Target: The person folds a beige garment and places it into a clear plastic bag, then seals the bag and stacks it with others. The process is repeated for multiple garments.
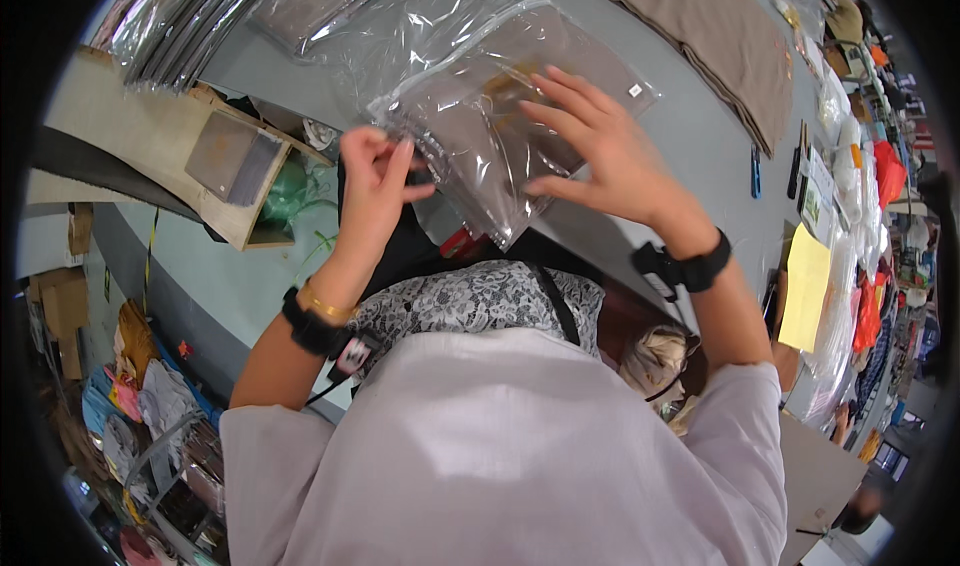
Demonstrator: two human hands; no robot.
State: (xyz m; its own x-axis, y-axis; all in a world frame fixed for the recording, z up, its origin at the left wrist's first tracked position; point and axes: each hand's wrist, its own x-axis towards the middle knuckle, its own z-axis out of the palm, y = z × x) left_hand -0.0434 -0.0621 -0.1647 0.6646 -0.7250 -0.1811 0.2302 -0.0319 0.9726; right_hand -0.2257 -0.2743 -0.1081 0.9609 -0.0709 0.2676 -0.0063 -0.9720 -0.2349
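A clear plastic bag (480, 138) with brownish-grey contents lies tilted at the near edge of the grey table, one corner jutting over it. My left hand (379, 183) is at the bag's left edge, thumb and fingers bent close together; whether they pinch the plastic is not clear. Above the bag's right part, my right hand (600, 146) is spread, fingers apart, its fingertips over or lightly on the film. Behind the bag lies more loose clear plastic (420, 18). A small white label (635, 90) shows near the bag's right corner.
Stacked filled plastic bags (187, 26) stand at the back left. A wooden box (262, 191) holds brownish cards and green plastic. Folded brown fabric (705, 33) lies at the back right, near a blue cutter (756, 172) and a yellow sheet (805, 288). Another person's hand (843, 420) shows far right.
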